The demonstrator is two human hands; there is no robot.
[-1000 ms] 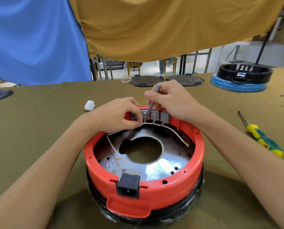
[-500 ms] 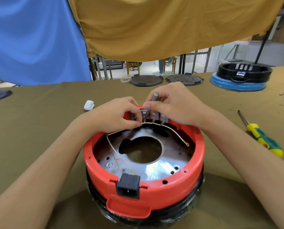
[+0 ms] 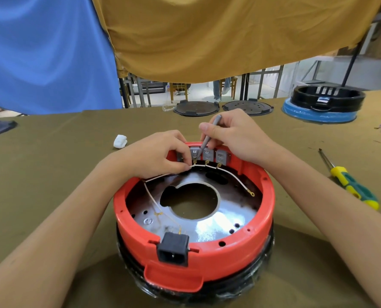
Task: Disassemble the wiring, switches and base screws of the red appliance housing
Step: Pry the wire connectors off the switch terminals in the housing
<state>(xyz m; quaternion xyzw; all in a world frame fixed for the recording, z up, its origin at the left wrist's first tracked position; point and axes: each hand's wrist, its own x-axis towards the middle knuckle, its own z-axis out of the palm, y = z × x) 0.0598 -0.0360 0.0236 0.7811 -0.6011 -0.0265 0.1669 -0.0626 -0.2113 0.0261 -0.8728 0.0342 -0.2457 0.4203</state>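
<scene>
The red appliance housing [image 3: 229, 252] stands upside down on the table in front of me, with a black power socket [image 3: 172, 252] at its near rim. Three grey switches [image 3: 208, 154] line its far inner wall. A white wire [image 3: 234, 175] runs along their brass terminals and ends in a ring lug on the right. My left hand [image 3: 156, 155] pinches this wire beside the leftmost switch. My right hand [image 3: 234, 134] grips a thin grey tool [image 3: 207, 138], whose tip is at the leftmost switch's terminal.
A yellow-green screwdriver [image 3: 351, 185] lies on the olive cloth to the right. A white piece [image 3: 120, 141] lies at the left. Two black round plates [image 3: 196, 107] and a black-and-blue housing [image 3: 322, 105] stand at the table's far edge. Small bits lie far right.
My right hand has tilted the grey tool back to a slant and brought its tip down to the leftmost switch's terminal. My left hand keeps its pinch on the wire.
</scene>
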